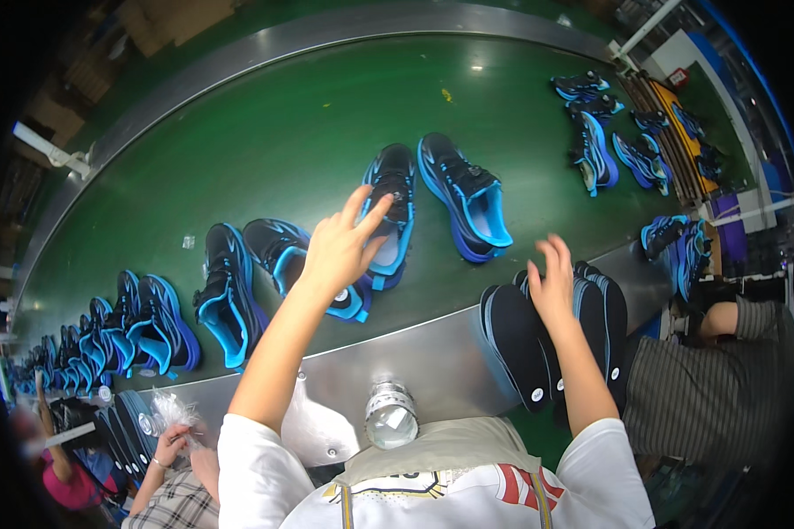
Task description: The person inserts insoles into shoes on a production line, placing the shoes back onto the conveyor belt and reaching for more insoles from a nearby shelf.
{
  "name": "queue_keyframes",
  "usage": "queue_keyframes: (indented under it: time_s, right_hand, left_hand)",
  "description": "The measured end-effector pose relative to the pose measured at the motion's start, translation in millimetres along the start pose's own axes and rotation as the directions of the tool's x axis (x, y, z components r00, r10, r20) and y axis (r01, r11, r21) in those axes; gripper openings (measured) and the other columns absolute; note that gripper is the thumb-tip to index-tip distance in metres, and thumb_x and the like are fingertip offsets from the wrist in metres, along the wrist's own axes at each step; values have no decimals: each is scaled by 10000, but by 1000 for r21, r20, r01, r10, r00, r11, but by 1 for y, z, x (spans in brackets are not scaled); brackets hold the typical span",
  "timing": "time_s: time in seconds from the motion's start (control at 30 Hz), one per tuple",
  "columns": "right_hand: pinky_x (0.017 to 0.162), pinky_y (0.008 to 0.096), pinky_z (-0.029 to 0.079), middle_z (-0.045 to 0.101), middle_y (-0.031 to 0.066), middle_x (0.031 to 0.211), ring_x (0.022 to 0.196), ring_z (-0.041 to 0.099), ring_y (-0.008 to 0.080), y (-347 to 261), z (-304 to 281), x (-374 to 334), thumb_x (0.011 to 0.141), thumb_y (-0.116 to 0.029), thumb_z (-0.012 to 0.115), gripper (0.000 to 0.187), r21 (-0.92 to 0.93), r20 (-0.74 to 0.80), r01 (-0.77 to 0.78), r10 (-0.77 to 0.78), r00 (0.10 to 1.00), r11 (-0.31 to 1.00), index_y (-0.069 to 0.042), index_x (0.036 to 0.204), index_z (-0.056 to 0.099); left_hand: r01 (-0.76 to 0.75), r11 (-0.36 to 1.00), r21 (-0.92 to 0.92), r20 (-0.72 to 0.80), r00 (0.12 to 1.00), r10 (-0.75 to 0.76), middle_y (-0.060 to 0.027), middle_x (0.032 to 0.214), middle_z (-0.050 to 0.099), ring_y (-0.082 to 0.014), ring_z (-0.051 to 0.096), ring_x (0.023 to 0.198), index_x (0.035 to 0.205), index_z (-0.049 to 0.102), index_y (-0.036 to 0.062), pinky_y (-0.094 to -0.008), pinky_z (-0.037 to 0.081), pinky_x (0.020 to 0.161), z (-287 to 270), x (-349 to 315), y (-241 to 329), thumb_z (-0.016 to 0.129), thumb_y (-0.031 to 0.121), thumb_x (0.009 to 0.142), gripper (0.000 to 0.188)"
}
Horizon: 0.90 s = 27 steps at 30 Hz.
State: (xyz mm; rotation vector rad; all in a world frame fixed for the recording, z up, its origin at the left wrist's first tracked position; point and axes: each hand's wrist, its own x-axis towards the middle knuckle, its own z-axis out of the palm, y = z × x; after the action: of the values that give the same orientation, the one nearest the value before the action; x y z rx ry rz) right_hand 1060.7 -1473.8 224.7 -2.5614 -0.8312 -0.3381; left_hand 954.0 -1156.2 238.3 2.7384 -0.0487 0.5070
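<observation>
My left hand [344, 247] reaches over a black and blue sports shoe [392, 163] on the green belt [282, 150]. Its fingers are spread across the shoe's tongue and opening, and I cannot tell how firmly they touch. The matching shoe [468, 198] lies to the right, its pale inside showing. Over a fanned stack of black insoles with blue-grey edges [513, 344], my right hand [551, 286] hovers with fingers apart and nothing visible in it. Another shoe [278, 251] sits partly behind my left forearm, beside one more shoe [228, 295].
A long row of similar shoes [154, 322] runs along the belt to the left. A clear bottle [391, 419] stands on the metal edge [432, 361] before me. More shoes [594, 150] lie at the right. A person's hand [172, 441] at lower left holds crumpled clear plastic [178, 408].
</observation>
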Motion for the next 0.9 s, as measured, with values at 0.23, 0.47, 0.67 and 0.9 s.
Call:
queue_keyframes:
  time_s: [0.23,0.47,0.67,0.9]
  right_hand:
    - [843,410,318,478,92,940,951,436,275,-10,-51,-147,519,-414,744,493,-234,370,-179,257,892,956,-83,789,498]
    - [970,499,193,442,139,988,1048,414,276,-13,-62,-154,569,-222,667,337,-147,173,-277,300,938,950,-58,789,472]
    - [915,380,325,411,229,1190,1001,447,341,-28,-97,-50,757,-42,493,376,293,-16,-103,113,993,951,64,1116,461]
    - [650,321,439,597,102,930,693,515,237,-108,-67,17,664,-59,598,84,296,221,296,-366,904,908,3,614,570]
  left_hand:
    - [67,994,-89,120,991,-56,-110,1006,564,-286,559,767,1207,433,133,-371,443,668,55,35,-28,545,274,800,445]
    - [583,781,-224,189,812,-552,-233,740,578,-399,553,748,813,512,-8,-452,421,657,36,37,-15,440,403,842,418]
    - [614,691,-382,163,781,-603,-108,540,455,-172,435,510,670,458,-23,-327,365,491,47,0,-11,520,373,835,433]
    - [671,443,-595,229,670,-706,-13,555,426,-81,390,552,725,528,-28,-255,333,489,46,3,4,523,404,829,445]
